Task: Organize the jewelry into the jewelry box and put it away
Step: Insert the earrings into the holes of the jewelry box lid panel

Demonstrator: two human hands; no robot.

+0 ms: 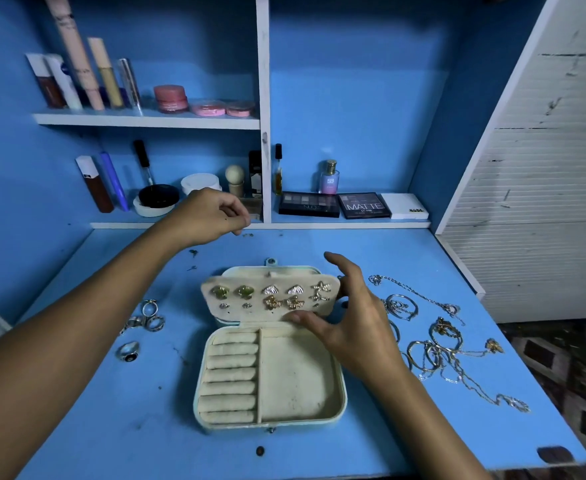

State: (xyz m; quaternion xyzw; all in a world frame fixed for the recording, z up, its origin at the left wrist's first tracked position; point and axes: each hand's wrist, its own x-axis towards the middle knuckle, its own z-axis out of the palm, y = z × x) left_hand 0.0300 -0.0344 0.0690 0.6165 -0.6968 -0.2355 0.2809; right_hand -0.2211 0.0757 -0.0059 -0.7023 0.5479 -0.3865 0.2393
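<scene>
Currently mid-sort: jewelry box [270,375] open at table [94,427] centre, earring flap [270,299] stood up and nearly full of studs, ring rolls and the side compartment below still bare. Right hand [350,320] on the flap, thumb along its lower edge and fingers spread round its right end, apparently steadying it rather than clamping. Left hand [212,216] raised well behind the box near the lower shelf [319,224], fingertips pinched together; possibly a tiny stud in the grip, can't tell. Looks like the earring stage closing out. Next, by judgement: seat whatever the left holds, then rings [146,317] into the rolls, chains [440,344] into the compartment. Needs a fine pinch; tangled chains likely to drag neighbours.

Room: rings just left of box, chains spread right, some near the table's right edge, so snag-and-fall risk there. Open table in front of box. Shelf clutter close behind the left hand.
</scene>
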